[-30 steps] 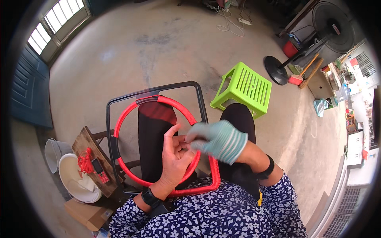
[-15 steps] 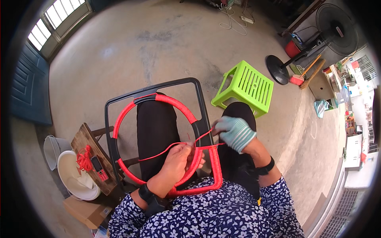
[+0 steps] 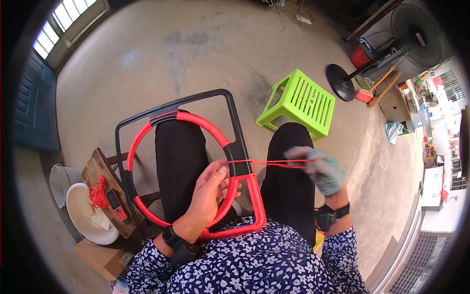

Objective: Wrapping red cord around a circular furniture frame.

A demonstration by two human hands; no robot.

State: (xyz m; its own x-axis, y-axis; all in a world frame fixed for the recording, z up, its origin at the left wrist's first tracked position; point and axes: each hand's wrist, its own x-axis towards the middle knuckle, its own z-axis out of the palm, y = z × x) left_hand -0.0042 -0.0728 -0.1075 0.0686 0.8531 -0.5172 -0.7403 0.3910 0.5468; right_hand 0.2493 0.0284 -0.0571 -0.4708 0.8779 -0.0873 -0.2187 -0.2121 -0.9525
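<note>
A black frame (image 3: 235,117), squarish outside with a ring inside, rests across my lap. Red cord wrapping (image 3: 255,208) covers its lower right corner and much of the ring, leaving black stretches bare. My left hand (image 3: 208,191) is bare and closed round the ring's right side, its fingers partly behind it. From the black part above the wrapping, a red cord (image 3: 279,162) runs taut in two strands to my right hand (image 3: 323,170). That hand wears a striped glove, is slightly blurred, and grips the cord over my right knee.
Ahead to the right stands a green plastic stool (image 3: 301,100), with a standing fan (image 3: 341,81) and a broom (image 3: 364,95) beyond. At left, a wooden bench (image 3: 95,164) carries a red cord bundle (image 3: 99,193) and a phone (image 3: 116,205), beside a white bucket (image 3: 78,206) and a cardboard box (image 3: 100,259).
My right hand has moved away to the right, drawing the cord taut. The loose strand across the ring is gone. My left hand and the frame have shifted slightly left in view.
</note>
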